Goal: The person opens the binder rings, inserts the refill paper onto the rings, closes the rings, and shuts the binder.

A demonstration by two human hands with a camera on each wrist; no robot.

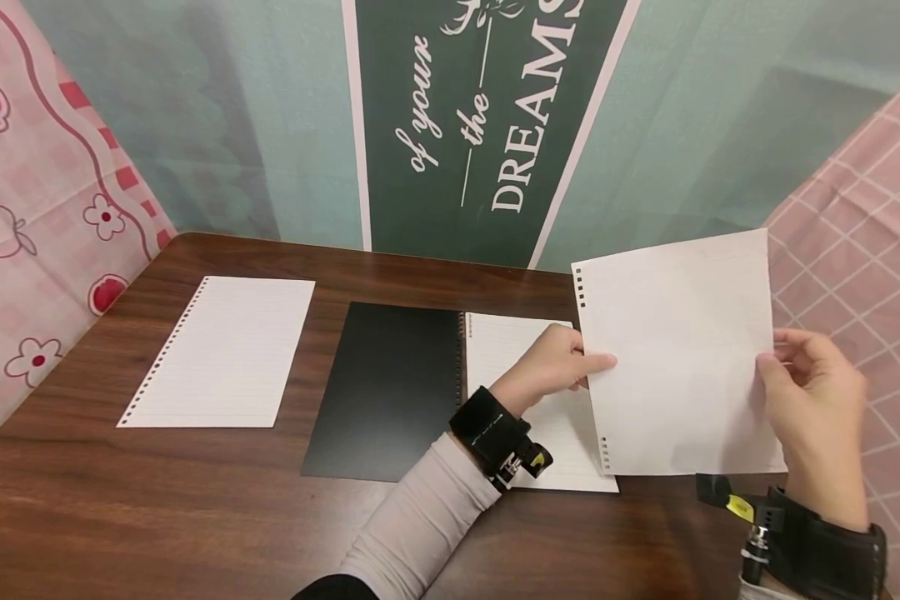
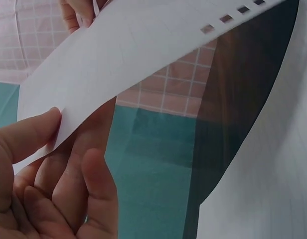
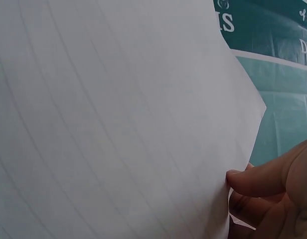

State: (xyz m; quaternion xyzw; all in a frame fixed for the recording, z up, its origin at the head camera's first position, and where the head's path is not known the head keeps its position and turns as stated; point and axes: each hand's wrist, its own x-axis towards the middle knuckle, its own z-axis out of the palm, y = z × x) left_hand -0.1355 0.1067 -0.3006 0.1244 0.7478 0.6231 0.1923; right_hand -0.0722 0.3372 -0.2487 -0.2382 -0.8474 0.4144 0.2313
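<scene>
A white sheet of paper (image 1: pixel 678 358) with punched holes along its left edge is held up above the right of the table. My left hand (image 1: pixel 551 362) pinches that holed edge, thumb in front and fingers behind, as the left wrist view also shows. At the opposite edge my right hand (image 1: pixel 813 400) pinches the sheet between thumb and fingers. Below and behind the left hand lies an open spiral notebook (image 1: pixel 495 350), its black cover (image 1: pixel 390 383) folded out to the left. The sheet hides part of the notebook's right side.
Another lined loose sheet (image 1: pixel 221 354) with a holed left edge lies flat at the left of the brown wooden table (image 1: pixel 157 508). A green cloth (image 1: pixel 300 117) with printed lettering hangs behind the table, and pink patterned cloths (image 1: pixel 885 275) hang at both sides.
</scene>
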